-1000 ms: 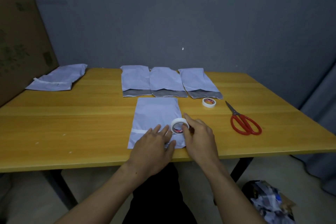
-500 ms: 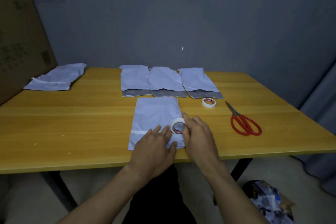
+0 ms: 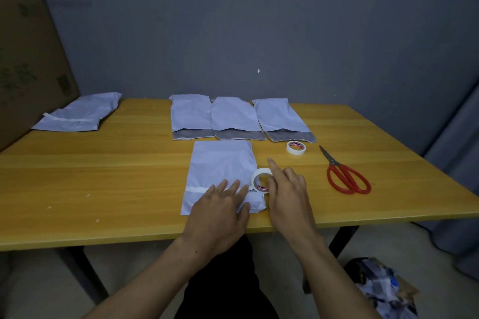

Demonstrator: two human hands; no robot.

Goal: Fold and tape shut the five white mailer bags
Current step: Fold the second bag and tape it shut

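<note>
A white mailer bag (image 3: 220, 163) lies folded near the table's front edge, with a strip of white tape across its fold. My left hand (image 3: 220, 207) presses flat on its lower part. My right hand (image 3: 287, 191) holds a white tape roll (image 3: 261, 179) upright at the bag's right edge, index finger stretched out. Three more mailer bags (image 3: 238, 118) lie side by side behind it, their grey flaps open. A fifth bag (image 3: 80, 114), taped, rests at the far left. Red scissors (image 3: 344, 176) lie to the right.
A second tape roll (image 3: 296, 147) sits behind my right hand. A cardboard box (image 3: 28, 65) leans at the table's left end. The wooden table (image 3: 103, 176) backs onto a grey wall. A bag of scraps (image 3: 381, 290) sits on the floor at right.
My right hand has drawn the tape roll rightwards, from over the bag to its right edge. My left hand stays pressed on the bag.
</note>
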